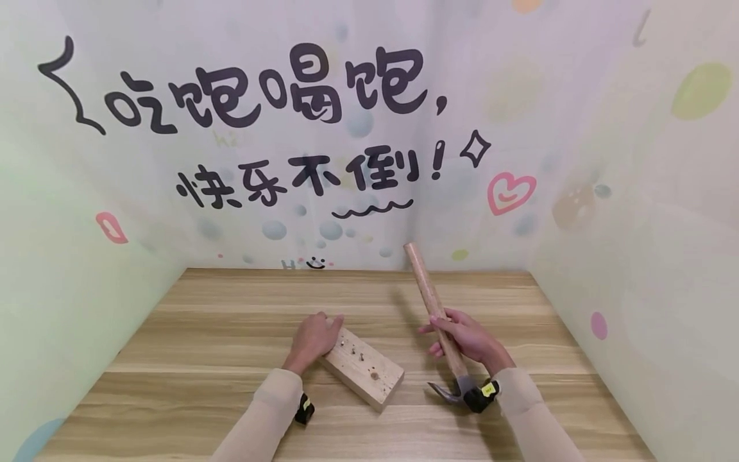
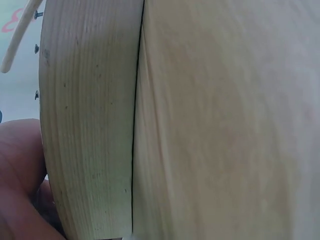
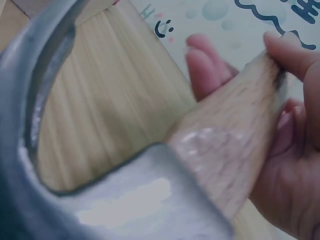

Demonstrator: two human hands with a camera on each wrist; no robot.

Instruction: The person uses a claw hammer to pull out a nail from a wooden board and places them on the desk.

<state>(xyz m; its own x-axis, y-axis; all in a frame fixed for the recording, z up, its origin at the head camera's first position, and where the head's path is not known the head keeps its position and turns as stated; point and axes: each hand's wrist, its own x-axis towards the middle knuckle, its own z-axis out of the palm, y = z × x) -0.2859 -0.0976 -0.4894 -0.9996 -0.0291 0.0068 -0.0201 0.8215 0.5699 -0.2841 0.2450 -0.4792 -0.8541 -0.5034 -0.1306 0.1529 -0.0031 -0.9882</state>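
My left hand point(image 1: 314, 339) grips the far left end of the wooden block point(image 1: 369, 371), which lies flat on the bench point(image 1: 190, 340), about midway between its left and right edges and well apart from its back edge. To steady the block well, I think I should press it down evenly and hold my fingertips behind the nails point(image 1: 353, 351), which stand out of its upper face.

My right hand point(image 1: 470, 337) pinches the hammer point(image 1: 428, 292) at its handle, between thumb and fingers, between the block and the bench's right edge. The handle's end points toward the back edge, and the claw point(image 1: 444, 393) is turned to the block. This grip sits rather close to the head, so a firmer one nearer the handle's end would, in my judgement, give better control.

The striking face I cannot make out, because the black device point(image 1: 478, 399) at my right wrist covers it. The bench's front edge is cut off. Some left fingers are hidden behind the block, and how deep the nails sit I cannot tell. In the right wrist view the hammer looks blurred.
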